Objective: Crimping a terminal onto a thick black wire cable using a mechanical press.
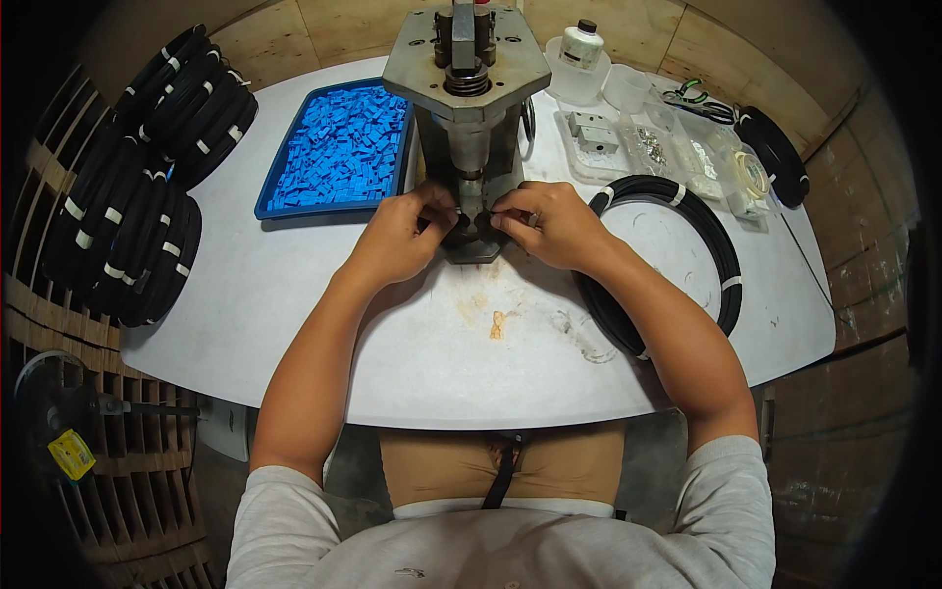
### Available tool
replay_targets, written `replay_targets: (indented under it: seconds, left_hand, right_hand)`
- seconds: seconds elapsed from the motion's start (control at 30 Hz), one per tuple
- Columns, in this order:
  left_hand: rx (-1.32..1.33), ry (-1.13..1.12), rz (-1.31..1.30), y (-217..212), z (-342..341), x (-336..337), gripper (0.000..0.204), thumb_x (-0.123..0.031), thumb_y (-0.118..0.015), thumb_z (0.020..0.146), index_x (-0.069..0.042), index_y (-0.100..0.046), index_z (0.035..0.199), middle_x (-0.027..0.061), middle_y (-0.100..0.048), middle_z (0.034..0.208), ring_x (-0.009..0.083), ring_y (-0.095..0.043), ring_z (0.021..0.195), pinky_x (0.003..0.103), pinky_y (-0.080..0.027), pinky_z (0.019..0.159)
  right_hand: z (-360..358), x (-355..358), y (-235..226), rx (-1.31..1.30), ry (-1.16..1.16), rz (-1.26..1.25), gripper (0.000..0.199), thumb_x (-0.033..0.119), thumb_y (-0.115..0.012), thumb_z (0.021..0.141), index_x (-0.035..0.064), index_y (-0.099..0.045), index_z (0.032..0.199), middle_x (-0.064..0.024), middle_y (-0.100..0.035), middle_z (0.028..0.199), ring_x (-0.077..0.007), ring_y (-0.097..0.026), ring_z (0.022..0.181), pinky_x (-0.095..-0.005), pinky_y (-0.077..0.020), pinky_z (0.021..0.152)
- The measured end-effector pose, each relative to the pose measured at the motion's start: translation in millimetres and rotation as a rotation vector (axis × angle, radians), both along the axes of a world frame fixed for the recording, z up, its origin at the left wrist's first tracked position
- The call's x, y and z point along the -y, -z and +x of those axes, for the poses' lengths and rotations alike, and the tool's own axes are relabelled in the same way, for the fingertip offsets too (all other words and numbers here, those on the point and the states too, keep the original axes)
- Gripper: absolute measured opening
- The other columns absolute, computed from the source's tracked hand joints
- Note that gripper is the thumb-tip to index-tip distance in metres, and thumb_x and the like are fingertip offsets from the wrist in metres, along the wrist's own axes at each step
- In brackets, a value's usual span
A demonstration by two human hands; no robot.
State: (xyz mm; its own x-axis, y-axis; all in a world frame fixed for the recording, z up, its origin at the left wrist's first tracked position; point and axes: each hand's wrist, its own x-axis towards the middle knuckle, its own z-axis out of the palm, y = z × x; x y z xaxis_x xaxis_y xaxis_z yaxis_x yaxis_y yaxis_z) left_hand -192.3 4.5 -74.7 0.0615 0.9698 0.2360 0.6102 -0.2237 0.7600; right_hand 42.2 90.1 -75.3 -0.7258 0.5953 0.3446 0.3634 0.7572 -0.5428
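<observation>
A metal bench press [469, 137] stands at the far middle of the table, its ram reaching down to a small base. My left hand [404, 236] is at the left side of that base, thumb and fingers pinched together. On the opposite side my right hand [551, 226] makes a similar pinch close to the ram's lower end. Whatever lies between the fingertips of either hand is too small and dark to name. Beneath my right forearm rests a coil of black cable or hose [726, 245], bound with white tape.
Left of the press sits a blue tray [263, 201] full of small blue pieces. Stacked black coils [137, 236] crowd the left edge. At the back right are a white bottle [581, 47], clear containers of small metal parts [648, 147], green-handled pliers [695, 88] and another black coil [770, 152].
</observation>
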Motion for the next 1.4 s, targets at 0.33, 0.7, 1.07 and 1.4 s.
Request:
replay_targets:
  seconds: [0.33,0.7,1.07,1.4]
  left_hand:
    - [-0.013,0.004,0.007,0.4,-0.5,-0.6,0.016,-0.004,-0.063,0.090,0.004,-0.066,0.104,0.0191,-0.076,0.095,0.0290,-0.076,0.093,0.038,-0.058,0.083]
    - [-0.013,0.008,0.002,-1.5,0.6,0.3,0.016,-0.006,-0.063,0.091,0.004,-0.066,0.103,0.0205,-0.075,0.094,0.0305,-0.076,0.092,0.039,-0.057,0.083]
    - [-0.030,0.012,0.003,-0.4,-0.6,-0.6,0.016,-0.005,-0.063,0.090,0.004,-0.066,0.103,0.0206,-0.076,0.094,0.0308,-0.076,0.093,0.039,-0.057,0.084]
    - [-0.025,-0.001,-0.001,-1.1,0.5,0.4,0.015,-0.005,-0.064,0.092,0.005,-0.065,0.103,0.0207,-0.075,0.093,0.0301,-0.076,0.092,0.039,-0.057,0.083]
  right_hand:
    - [-0.8,-0.2,-0.9,0.012,0.013,0.007,0.020,0.017,-0.074,0.090,0.0008,-0.077,0.102,-0.0169,-0.075,0.088,-0.0292,-0.074,0.077,-0.0363,-0.0586,0.073]
    - [-0.5,-1.5,0.5,0.008,0.005,0.034,0.021,0.016,-0.074,0.087,0.0010,-0.077,0.101,-0.0167,-0.074,0.088,-0.0290,-0.073,0.078,-0.0363,-0.0587,0.074]
    - [-0.1,-2.6,0.6,0.016,-0.018,0.026,0.022,0.014,-0.072,0.086,0.0005,-0.076,0.103,-0.0170,-0.074,0.090,-0.0287,-0.073,0.080,-0.0369,-0.0587,0.075]
    - [-0.7,0.5,-3.5,0.055,-0.010,-0.015,0.022,0.014,-0.073,0.087,0.0004,-0.076,0.104,-0.0170,-0.074,0.090,-0.0292,-0.073,0.081,-0.0371,-0.0583,0.076]
